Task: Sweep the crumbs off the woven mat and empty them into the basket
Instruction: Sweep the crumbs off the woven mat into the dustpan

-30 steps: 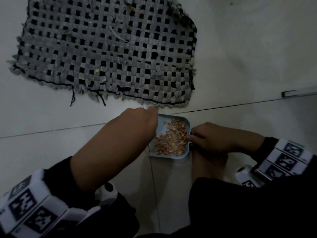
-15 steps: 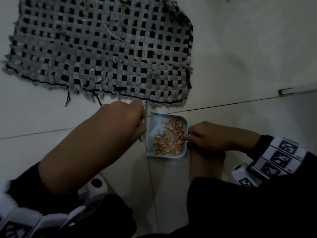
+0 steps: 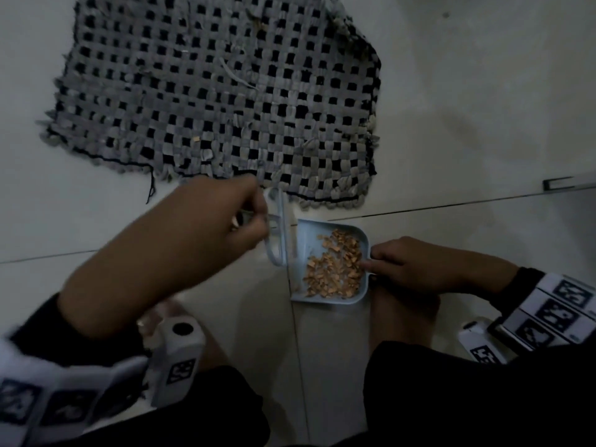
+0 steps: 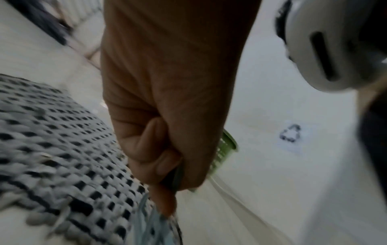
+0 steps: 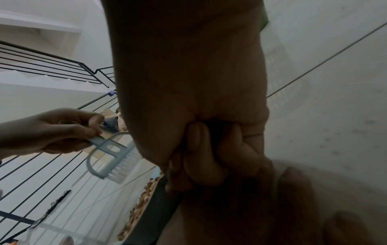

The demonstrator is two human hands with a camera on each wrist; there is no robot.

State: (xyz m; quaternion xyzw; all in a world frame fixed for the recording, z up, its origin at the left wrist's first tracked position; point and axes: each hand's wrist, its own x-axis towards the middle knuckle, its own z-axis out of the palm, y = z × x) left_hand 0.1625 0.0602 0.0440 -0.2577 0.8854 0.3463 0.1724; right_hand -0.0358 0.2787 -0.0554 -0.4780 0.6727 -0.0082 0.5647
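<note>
With the crumbs [image 3: 333, 264] heaped in the dustpan [image 3: 303, 233] on the floor below the mat [image 3: 209, 91], the right hand [image 3: 409, 264] clamped on its handle should lift it level toward the green basket [image 4: 227, 149], while the left hand [image 3: 222, 217], gripping the brush [image 3: 279, 230], keeps clear.

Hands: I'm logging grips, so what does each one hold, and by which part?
The left hand grips the brush by its handle. The right hand holds the dustpan at its handle end.
</note>
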